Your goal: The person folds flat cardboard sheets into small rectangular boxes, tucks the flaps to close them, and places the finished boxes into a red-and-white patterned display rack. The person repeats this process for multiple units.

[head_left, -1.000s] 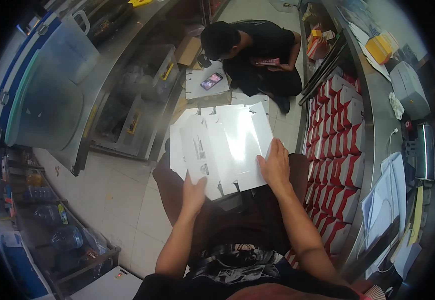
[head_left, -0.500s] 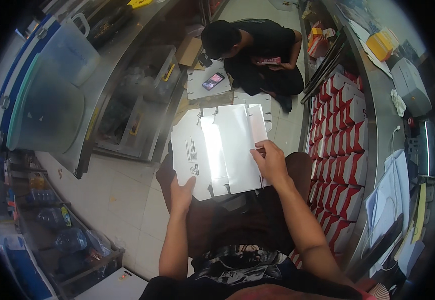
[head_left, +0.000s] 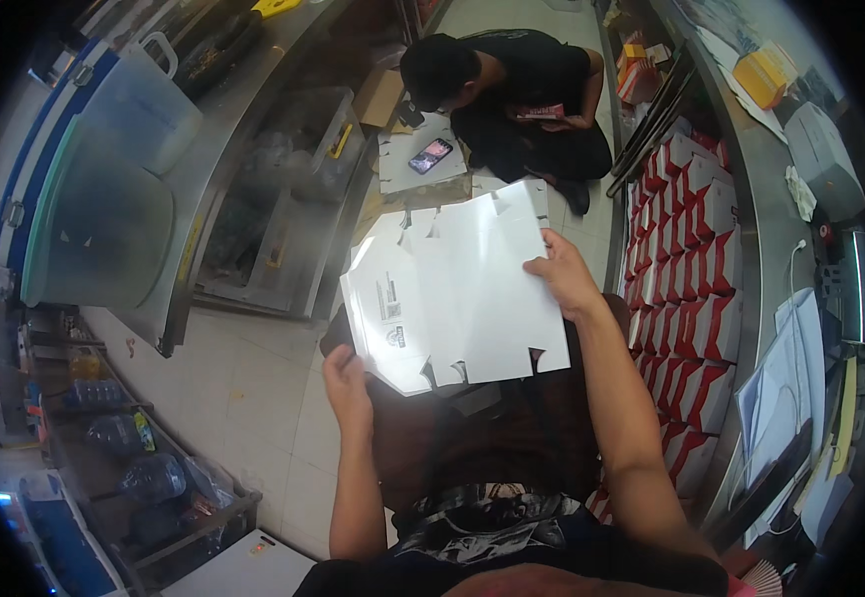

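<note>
A white flat cardboard box blank, with notched edges, creases and small dark print at its left, lies tilted above my lap. My right hand grips its right edge, thumb on top and fingers behind the board. At the lower left edge my left hand is closed, its bent fingers against the board and partly hidden. Beyond the blank, a phone with a lit screen rests on another white board on the floor.
A co-worker in dark clothes sits ahead, holding a small reddish packet. Stacked red-and-white boxes line the right under a counter. At left stand clear plastic tubs on a metal counter and a shelf with bottles.
The blank has opened out flatter, its folded right panel now spread to the right. My right hand has moved up and right; my left hand has slid leftward to the edge.
</note>
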`<control>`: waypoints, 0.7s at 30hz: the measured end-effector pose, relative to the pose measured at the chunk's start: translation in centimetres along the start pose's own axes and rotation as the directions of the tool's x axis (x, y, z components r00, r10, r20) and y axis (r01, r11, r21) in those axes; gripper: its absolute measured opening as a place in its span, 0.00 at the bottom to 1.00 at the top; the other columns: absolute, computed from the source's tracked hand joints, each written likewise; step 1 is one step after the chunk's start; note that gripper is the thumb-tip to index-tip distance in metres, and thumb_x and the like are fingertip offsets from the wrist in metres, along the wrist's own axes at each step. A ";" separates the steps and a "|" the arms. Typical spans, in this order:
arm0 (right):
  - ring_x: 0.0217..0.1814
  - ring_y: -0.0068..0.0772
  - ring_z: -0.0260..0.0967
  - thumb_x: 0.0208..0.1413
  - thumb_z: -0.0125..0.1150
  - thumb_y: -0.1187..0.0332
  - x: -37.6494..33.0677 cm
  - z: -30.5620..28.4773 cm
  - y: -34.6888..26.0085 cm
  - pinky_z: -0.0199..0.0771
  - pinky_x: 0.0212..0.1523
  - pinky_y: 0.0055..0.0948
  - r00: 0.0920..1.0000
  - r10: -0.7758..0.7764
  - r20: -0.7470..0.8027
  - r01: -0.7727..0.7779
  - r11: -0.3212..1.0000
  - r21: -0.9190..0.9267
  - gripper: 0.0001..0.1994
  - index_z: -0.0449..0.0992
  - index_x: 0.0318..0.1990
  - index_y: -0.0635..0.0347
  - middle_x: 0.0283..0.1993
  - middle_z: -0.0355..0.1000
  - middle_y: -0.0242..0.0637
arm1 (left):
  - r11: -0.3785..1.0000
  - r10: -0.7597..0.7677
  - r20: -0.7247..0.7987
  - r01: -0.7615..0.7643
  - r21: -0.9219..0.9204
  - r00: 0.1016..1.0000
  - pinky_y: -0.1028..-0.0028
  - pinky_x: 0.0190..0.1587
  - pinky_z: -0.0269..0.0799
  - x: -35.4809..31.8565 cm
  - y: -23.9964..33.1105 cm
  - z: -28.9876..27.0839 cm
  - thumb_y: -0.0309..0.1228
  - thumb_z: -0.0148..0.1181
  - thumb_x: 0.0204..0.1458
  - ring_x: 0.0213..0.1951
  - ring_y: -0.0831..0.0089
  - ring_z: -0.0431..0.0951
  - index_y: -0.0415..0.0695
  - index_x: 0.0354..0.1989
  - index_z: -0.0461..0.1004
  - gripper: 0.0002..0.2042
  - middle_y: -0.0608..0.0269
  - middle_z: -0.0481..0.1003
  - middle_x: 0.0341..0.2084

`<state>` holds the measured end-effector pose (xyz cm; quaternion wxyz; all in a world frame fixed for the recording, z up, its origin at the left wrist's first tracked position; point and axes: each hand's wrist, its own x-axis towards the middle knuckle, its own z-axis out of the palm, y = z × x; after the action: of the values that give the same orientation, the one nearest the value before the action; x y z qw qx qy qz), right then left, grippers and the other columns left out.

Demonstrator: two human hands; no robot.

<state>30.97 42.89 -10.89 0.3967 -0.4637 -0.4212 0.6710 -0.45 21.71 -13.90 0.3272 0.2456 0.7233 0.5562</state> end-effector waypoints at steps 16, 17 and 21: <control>0.53 0.40 0.72 0.48 0.62 0.78 -10.5 11.0 -6.1 0.68 0.50 0.39 0.461 -0.751 0.473 0.857 0.237 -0.458 0.23 0.85 0.53 0.48 0.52 0.75 0.35 | 0.622 0.273 0.409 0.164 -0.765 0.871 0.51 0.67 0.70 -4.6 15.4 2.1 0.51 0.53 0.67 0.69 0.54 0.69 0.38 0.76 0.53 0.37 0.48 0.69 0.66; 0.53 0.39 0.72 0.48 0.62 0.78 -10.7 10.6 -6.0 0.68 0.49 0.39 0.461 -0.746 0.481 0.859 0.238 -0.453 0.23 0.85 0.53 0.48 0.52 0.75 0.35 | 0.673 0.139 0.381 0.195 -0.714 0.914 0.51 0.67 0.70 -4.4 15.2 1.4 0.48 0.53 0.68 0.68 0.54 0.69 0.38 0.75 0.53 0.35 0.49 0.69 0.66; 0.56 0.41 0.72 0.48 0.62 0.80 -11.2 9.7 -4.8 0.69 0.54 0.38 0.517 -0.672 0.530 0.846 0.309 -0.434 0.23 0.84 0.53 0.51 0.56 0.76 0.35 | 0.593 0.089 0.479 0.340 -0.730 0.873 0.53 0.65 0.74 -4.1 15.9 0.4 0.37 0.52 0.69 0.62 0.57 0.76 0.38 0.67 0.62 0.23 0.49 0.73 0.60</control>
<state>25.27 32.27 -1.09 0.4220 -0.2234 -0.8392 0.2602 2.46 23.19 2.22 0.6054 0.1464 0.3130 0.7170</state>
